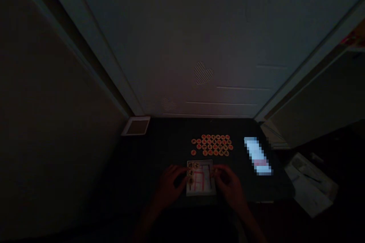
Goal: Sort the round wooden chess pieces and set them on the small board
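Note:
A shallow white box (201, 194) lies near the front of the dark table, with several round xiangqi pieces (196, 165) along its upper left and a red-lined white sheet inside. At the box's left wall, my left hand (171, 184) has its thumb and forefinger closed on the rim beside the pieces. My right hand (229, 184) is at the right wall, its fingertips pinching a small pale disc that looks like a xiangqi piece (216, 171). Beyond the box, several more xiangqi pieces (210, 147) lie in loose rows, with red or dark markings. Dim light hides finer detail.
A white-rimmed tray or lid (136, 125) lies at the table's back left. To the right is a bright, pixelated oblong (258, 155). A pale panel with heart reliefs (203, 73) rises behind the table (159, 144). A whitish box (312, 184) sits lower right.

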{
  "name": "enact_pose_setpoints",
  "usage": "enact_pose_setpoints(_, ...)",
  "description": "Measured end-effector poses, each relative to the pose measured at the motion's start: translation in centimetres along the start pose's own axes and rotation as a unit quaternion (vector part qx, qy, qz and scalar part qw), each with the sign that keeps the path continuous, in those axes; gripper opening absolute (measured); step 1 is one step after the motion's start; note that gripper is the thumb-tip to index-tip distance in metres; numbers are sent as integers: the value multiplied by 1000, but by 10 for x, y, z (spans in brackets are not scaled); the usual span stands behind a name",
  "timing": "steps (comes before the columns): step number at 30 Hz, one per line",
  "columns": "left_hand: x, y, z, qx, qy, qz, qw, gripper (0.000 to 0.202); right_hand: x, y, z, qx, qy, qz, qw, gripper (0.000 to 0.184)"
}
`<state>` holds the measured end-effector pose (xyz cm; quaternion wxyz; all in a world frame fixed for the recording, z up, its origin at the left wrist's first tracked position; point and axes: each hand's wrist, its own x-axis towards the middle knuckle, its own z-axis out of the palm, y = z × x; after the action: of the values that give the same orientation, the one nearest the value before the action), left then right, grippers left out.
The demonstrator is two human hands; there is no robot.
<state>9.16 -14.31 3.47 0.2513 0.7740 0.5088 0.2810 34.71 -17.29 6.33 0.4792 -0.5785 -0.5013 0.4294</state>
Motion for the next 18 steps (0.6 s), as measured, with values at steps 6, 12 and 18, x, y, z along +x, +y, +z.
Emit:
enact_pose_setpoints(6, -3, -10, 7, 9, 27, -2, 1000, 25, -2, 2, -2, 25, -1, 25, 999, 38)
enact_pose_setpoints(12, -1, -8, 5, 22, 17, 0, 1000, 25, -3, 4, -6, 13, 14, 22, 1000, 41)
enact_pose_setpoints(18, 0, -3, 3, 14, 11, -7, 1000, 22, -4, 6, -7, 3, 21, 25, 999, 39)
